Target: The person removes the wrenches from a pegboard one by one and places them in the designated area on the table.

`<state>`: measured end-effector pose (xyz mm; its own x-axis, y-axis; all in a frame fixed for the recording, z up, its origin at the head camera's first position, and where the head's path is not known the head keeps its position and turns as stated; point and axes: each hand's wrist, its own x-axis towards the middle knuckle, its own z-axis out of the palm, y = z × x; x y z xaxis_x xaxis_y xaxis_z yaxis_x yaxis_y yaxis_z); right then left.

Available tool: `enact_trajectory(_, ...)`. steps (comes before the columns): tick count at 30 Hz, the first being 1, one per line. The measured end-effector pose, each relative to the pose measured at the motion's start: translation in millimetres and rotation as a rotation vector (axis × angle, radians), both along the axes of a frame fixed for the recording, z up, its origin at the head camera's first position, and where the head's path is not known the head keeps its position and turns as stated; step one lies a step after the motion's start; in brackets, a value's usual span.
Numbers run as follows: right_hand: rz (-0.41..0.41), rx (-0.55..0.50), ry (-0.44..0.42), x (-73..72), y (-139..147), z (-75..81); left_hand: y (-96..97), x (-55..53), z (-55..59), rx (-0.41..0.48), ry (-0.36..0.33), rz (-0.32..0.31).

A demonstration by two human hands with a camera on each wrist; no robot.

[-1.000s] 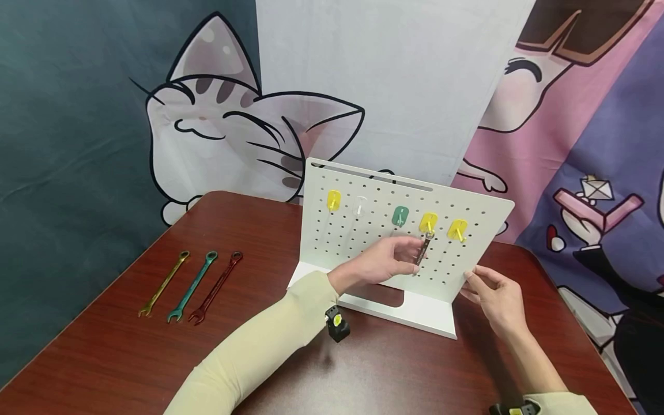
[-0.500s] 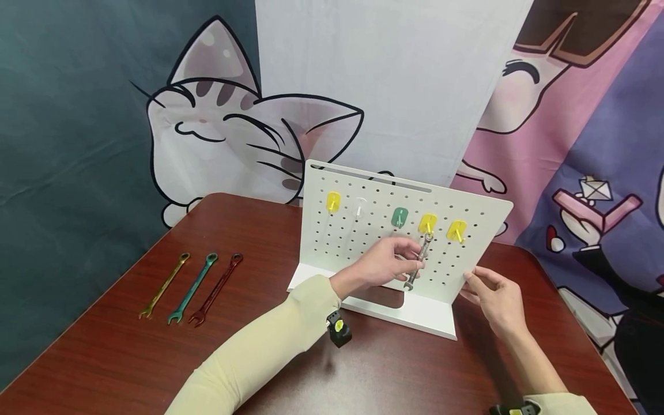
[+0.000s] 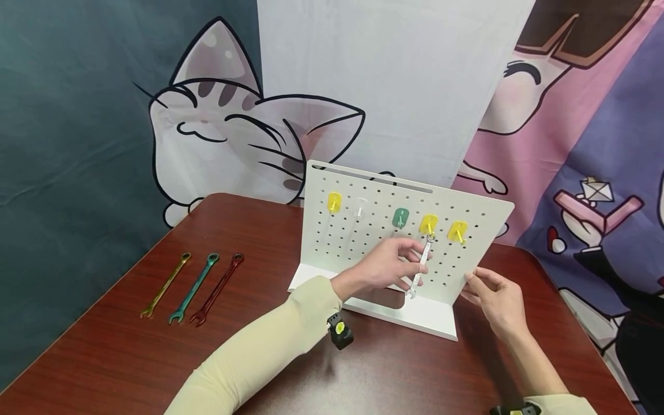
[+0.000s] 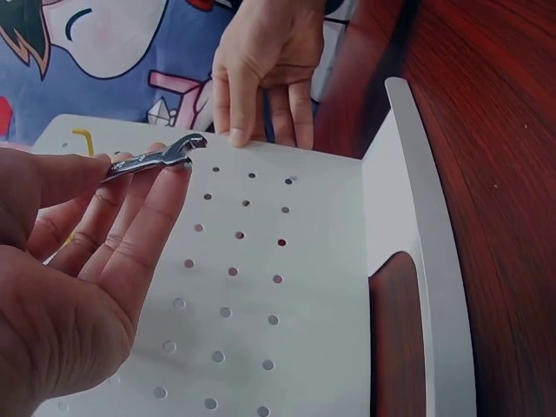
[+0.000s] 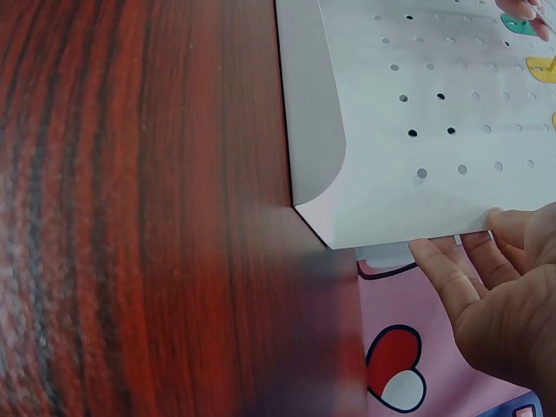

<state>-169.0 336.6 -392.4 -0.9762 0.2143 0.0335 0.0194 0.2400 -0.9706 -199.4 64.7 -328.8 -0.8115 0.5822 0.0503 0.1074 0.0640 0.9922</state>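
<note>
My left hand (image 3: 386, 264) pinches a silver combination wrench (image 3: 425, 257) by its shaft, in front of the white pegboard (image 3: 319, 230). The wrench hangs at a slant, ring end up, right at the tip of a yellow hook (image 3: 429, 225). Its open jaw end (image 4: 184, 148) sticks out past the fingers in the left wrist view. With thumb in front and fingers behind, my right hand (image 3: 499, 300) holds the board's right edge; the right wrist view shows this thumb (image 5: 502, 219) on the board's face.
Gold (image 3: 167, 285), teal (image 3: 194, 288) and red (image 3: 218, 289) wrenches lie side by side on the brown table (image 3: 290, 374), left of the board. Other hooks on the board are yellow (image 3: 334, 202), clear (image 3: 360, 207), green (image 3: 400, 218) and yellow (image 3: 457, 231). A printed cloth backdrop (image 3: 389, 75) hangs behind.
The wrench has turned in my left hand, its lower end swinging into view below the fingers, while its ring end stays by the yellow hook. My right hand stays on the board's edge.
</note>
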Motion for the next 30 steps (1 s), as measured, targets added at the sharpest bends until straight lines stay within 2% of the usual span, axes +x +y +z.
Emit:
enact_trajectory(11, -0.002, 0.001, 0.000, 0.4, 0.2, 0.5, 1.4, 3.8, 5.9, 0.011, -0.044, -0.005)
enact_trajectory(23, 0.005, -0.002, 0.001, 1.4, -0.1, 0.5, 0.2, 5.2, 12.7, 0.051, -0.084, -0.047)
enact_trajectory(30, 0.002, -0.011, -0.004, 0.7, -0.5, 0.2, -0.2, 5.8, 14.2, 0.113, -0.103, -0.068)
